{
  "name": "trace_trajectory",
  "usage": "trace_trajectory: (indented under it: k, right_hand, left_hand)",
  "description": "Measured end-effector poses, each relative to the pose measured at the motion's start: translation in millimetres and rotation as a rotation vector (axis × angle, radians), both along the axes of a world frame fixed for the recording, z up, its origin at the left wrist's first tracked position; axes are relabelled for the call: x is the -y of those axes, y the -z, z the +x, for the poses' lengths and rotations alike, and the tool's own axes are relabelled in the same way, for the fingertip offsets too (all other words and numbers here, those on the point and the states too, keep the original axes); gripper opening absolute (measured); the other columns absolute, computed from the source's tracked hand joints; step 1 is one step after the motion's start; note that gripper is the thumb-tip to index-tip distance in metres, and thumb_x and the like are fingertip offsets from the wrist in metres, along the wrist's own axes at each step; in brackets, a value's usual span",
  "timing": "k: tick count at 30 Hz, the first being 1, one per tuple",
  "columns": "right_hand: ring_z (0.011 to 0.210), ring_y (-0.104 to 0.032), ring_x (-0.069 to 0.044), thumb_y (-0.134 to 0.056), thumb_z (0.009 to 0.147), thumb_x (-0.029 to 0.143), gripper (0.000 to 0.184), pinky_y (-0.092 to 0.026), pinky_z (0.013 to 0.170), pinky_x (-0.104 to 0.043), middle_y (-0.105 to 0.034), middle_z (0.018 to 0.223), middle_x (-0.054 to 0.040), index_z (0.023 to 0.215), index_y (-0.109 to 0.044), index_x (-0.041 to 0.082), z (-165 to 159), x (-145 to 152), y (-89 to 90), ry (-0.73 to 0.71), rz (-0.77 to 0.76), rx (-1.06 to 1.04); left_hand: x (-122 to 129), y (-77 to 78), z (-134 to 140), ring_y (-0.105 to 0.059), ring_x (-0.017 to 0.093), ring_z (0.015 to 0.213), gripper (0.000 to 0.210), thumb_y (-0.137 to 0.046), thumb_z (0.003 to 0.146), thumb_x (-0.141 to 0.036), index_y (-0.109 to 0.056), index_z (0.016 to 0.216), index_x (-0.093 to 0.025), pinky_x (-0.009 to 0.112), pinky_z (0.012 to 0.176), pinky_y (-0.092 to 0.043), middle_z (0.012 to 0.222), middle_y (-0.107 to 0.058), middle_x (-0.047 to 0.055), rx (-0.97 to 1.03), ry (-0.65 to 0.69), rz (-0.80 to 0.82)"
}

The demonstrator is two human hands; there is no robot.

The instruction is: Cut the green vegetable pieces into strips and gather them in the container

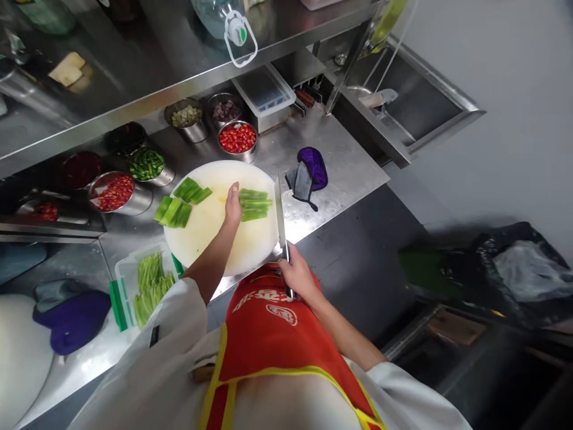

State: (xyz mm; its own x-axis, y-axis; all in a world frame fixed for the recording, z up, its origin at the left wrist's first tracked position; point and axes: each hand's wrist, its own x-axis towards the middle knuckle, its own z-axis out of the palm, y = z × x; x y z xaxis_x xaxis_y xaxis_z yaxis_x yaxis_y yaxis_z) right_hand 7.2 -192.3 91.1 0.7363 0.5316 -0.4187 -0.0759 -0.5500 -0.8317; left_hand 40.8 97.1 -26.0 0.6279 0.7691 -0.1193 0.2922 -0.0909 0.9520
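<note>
My right hand [295,272] grips the dark handle of a kitchen knife [280,215], its long blade pointing away from me along the right edge of a round white cutting board [206,251]. On the board, my left hand [233,205] is held straight with its edge against the left ends of a row of pale green vegetable strips [254,205]. These strips lie between that hand and the blade. Wider green vegetable pieces [176,212] sit in two groups at the board's left. Cut green strips [152,283] fill a clear plastic box [126,298] at the lower left.
Metal pots of chopped red chilies [237,138], green chilies [147,163] and other ingredients line the back, below a steel shelf [179,77]. A purple and grey cloth item [312,170] lies right of the board. A lidded plastic container [264,89] stands behind; a bin bag [523,269] is at right.
</note>
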Motion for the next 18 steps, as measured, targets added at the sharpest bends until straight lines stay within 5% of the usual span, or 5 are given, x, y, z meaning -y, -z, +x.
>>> trace_trajectory:
  k: [5, 15, 18]
  right_hand:
    - [0.115, -0.062, -0.034, -0.053, 0.085, 0.026, 0.07, -0.046, 0.104, -0.047, -0.071, 0.123, -0.0132, 0.154, -0.044, 0.019, -28, -30, 5.0, -0.033, -0.086, 0.036]
    - [0.104, -0.065, -0.031, -0.049, 0.084, 0.025, 0.069, -0.049, 0.097, -0.043, -0.073, 0.113, -0.0116, 0.152, -0.047, 0.016, -50, -45, 2.7, 0.06, -0.066, 0.076]
    - [0.102, -0.065, -0.029, -0.049, 0.083, 0.025, 0.067, -0.049, 0.095, -0.041, -0.072, 0.113, -0.0102, 0.149, -0.05, 0.017, -50, -44, -1.3, 0.112, -0.041, 0.069]
  left_hand:
    - [12, 4.5, 9, -0.046, 0.02, 0.148, 0.075, -0.017, 0.102, -0.073, -0.051, 0.147, -0.025, 0.041, 0.126, -0.036, 0.157, -0.051, 0.009, 0.029, 0.075, 0.014]
    - [12, -11.2, 5, -0.04, 0.022, 0.152, 0.067, -0.019, 0.105, -0.064, -0.048, 0.15, -0.024, 0.043, 0.128, -0.033, 0.161, -0.046, 0.01, 0.032, 0.18, -0.051]
    - [3, -18.9, 0, -0.039, 0.025, 0.153, 0.064, -0.034, 0.102, -0.066, -0.051, 0.148, -0.024, 0.046, 0.128, -0.032, 0.162, -0.044, 0.011, 0.036, 0.299, -0.015]
